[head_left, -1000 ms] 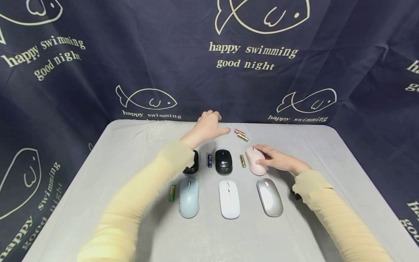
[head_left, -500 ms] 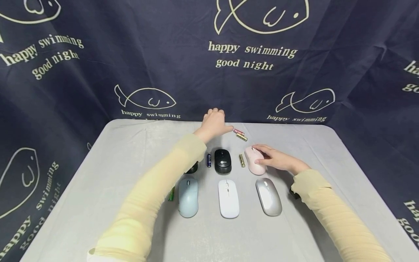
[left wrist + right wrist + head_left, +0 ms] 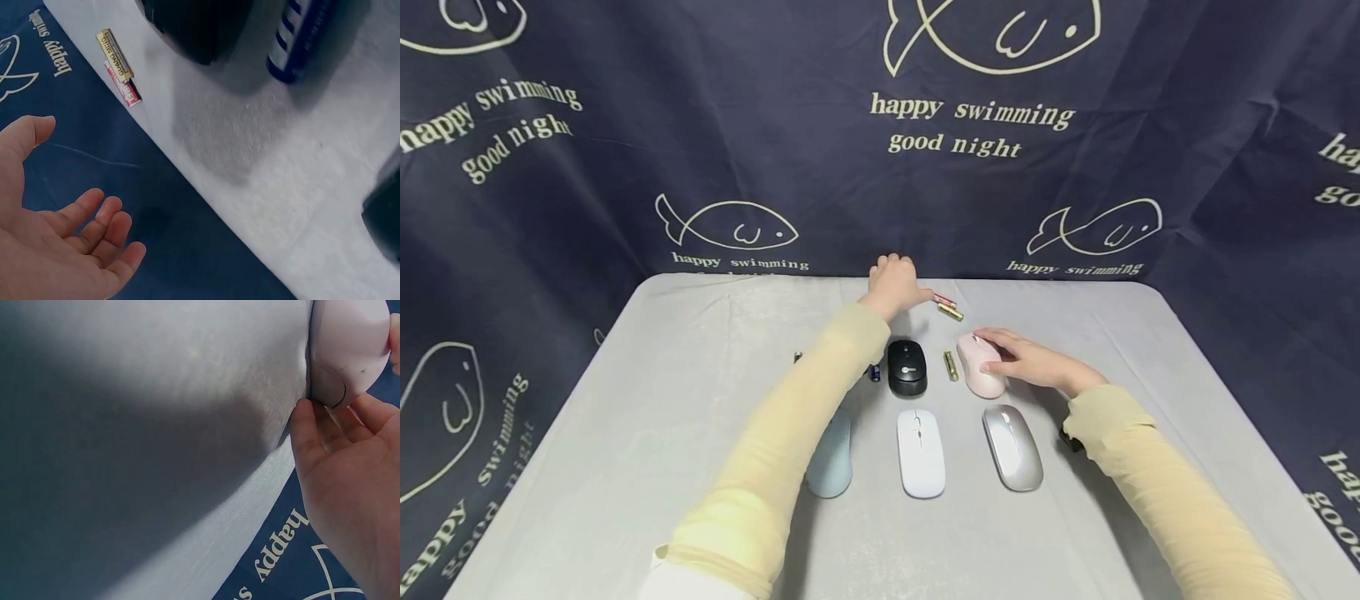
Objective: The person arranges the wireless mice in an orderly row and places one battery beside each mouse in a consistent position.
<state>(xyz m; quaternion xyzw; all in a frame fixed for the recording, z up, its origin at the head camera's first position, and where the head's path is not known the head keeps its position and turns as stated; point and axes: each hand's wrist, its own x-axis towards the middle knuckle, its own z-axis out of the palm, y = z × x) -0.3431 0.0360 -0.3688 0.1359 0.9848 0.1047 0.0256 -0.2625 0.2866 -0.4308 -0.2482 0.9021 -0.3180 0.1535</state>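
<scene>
My left hand [image 3: 895,285] hovers at the far side of the table, holding nothing. Its fingers are loosely bent in the left wrist view, and the thumb is apart from them. In the head view the thumb tip lies beside a red battery [image 3: 943,298]; contact cannot be told. A gold battery [image 3: 951,312] lies along the red one. My right hand [image 3: 1033,362] grips a pale pink computer mouse [image 3: 983,371], thumb on its near left side, fingers at its far end. The right wrist view shows fingertips against the pink mouse [image 3: 353,350].
A black mouse [image 3: 907,367], a white mouse [image 3: 921,454] and a silver mouse [image 3: 1013,448] sit on the grey table [image 3: 880,554]. The left sleeve partly covers a light blue mouse [image 3: 831,462] and a blue battery [image 3: 875,373]. Another gold battery [image 3: 951,367] lies beside the pink mouse.
My left hand has moved right, its thumb nearing the red battery. The left sleeve now hides the leftmost black mouse and the green battery. My right hand stays on the pink mouse.
</scene>
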